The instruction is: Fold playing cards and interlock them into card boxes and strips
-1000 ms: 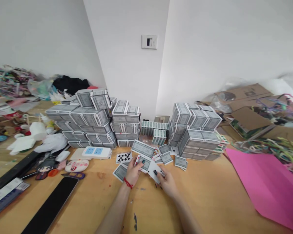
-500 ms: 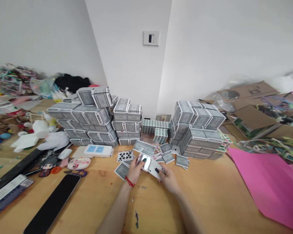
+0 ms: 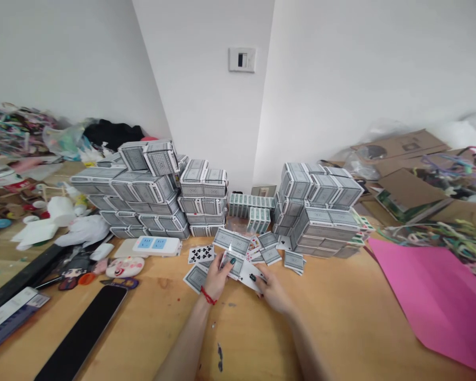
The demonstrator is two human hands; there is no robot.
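Note:
My left hand [image 3: 216, 279], with a red string at the wrist, pinches a small bunch of playing cards [image 3: 235, 264] from the left. From the right, my right hand [image 3: 273, 293] grips the same bunch at a face-up card [image 3: 249, 276]. Both hands hover just above the wooden table [image 3: 162, 328]. Around them lie loose cards, among them a face-up club card [image 3: 200, 254] and several face-down ones [image 3: 270, 254]. Behind stand tall stacks of grey card boxes on the left [image 3: 143, 193] and on the right [image 3: 321, 217].
A black phone [image 3: 83, 338] lies at the front left, with a white power strip [image 3: 153, 246] and small trinkets beyond it. A pink paper sheet [image 3: 432, 301] covers the right side. Cardboard and coloured strips [image 3: 420, 190] pile up at the far right.
The hands stay at the same spot with the cards; the fingers have shifted slightly on the bunch. The camera has tilted a little.

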